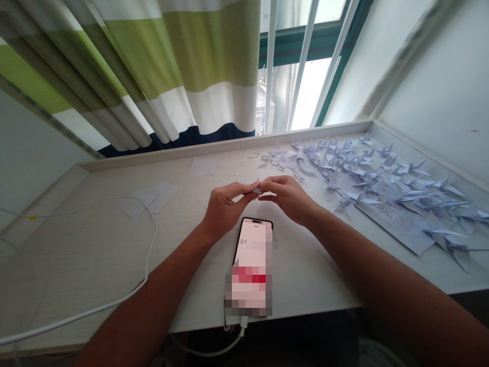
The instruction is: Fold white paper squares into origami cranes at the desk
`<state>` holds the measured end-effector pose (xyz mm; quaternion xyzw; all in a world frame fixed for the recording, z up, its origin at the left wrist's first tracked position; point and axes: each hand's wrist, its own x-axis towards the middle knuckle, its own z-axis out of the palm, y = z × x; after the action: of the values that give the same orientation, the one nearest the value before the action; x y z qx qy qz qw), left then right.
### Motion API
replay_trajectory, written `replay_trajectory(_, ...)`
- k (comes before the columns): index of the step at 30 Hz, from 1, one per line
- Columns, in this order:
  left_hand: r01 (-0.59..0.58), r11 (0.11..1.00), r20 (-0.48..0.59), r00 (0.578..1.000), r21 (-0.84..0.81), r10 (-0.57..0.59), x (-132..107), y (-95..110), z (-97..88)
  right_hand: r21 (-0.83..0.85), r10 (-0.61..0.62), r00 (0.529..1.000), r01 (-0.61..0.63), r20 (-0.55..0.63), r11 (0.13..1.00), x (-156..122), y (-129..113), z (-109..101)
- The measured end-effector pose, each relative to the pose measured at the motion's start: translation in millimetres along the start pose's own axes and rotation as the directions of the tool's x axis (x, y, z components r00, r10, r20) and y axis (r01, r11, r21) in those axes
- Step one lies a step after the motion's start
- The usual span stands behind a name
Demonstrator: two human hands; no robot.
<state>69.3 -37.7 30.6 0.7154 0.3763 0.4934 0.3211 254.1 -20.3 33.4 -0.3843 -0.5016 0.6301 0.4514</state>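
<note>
Both hands meet over the middle of the white table, just beyond a phone. Between their fingertips is a small folded piece of white paper (257, 190), mostly hidden by the fingers. My left hand (228, 206) pinches it from the left with thumb and forefinger. From the right, my right hand (286, 196) grips the same paper, its fingers bent around the edge. To the right of my right hand lie many folded paper cranes (347, 163), heaped together.
The phone (254, 255) lies lit on the table (305, 285), a white cable (153, 244) looping at left. Paper sheets (164, 196) lie at left and a square sheet (204, 165) at the back. A printed sheet (397, 229) sits under the cranes. A raised rim (229, 145) edges the table.
</note>
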Motion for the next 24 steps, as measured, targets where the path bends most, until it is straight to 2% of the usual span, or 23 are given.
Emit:
replay_trajectory(3, -0.08, 0.996, 0.009, 0.997, 0.039, 0.079, -0.5, -1.9, -0.5, 0.057, 0.051, 0.998, -0.053, 0.02, 0.997, -0.5, -1.1, 0.4)
replay_trajectory(7, -0.105, 0.992, -0.003, 0.994, 0.066, 0.105, -0.4, -3.2, -0.3, 0.096, 0.102, 0.993, -0.106, 0.051, 0.99, -1.2, -2.6, -0.1)
replay_trajectory(10, -0.151, 0.985, -0.009, 0.988, 0.088, 0.152, 0.4, -3.4, -2.1, 0.108, 0.112, 0.993, -0.114, 0.026, 0.988, -1.1, -3.6, -2.1)
replay_trajectory(14, -0.222, 0.966, 0.007, 0.975, 0.132, 0.223, 1.6, -4.7, -6.4, 0.123, 0.023, 0.999, -0.02, -0.023, 0.992, -0.3, -5.1, -5.0)
replay_trajectory(20, -0.278, 0.951, 0.071, 0.96, 0.136, 0.27, 2.4, -5.3, -7.1, 0.028, -0.156, 0.985, 0.155, 0.073, 0.988, -1.9, -9.2, -2.4)
replay_trajectory(24, -0.292, 0.951, 0.088, 0.955, 0.103, 0.284, 2.5, -4.1, -6.6, -0.048, -0.243, 0.966, 0.247, 0.09, 0.968, -2.6, -10.1, -3.5)
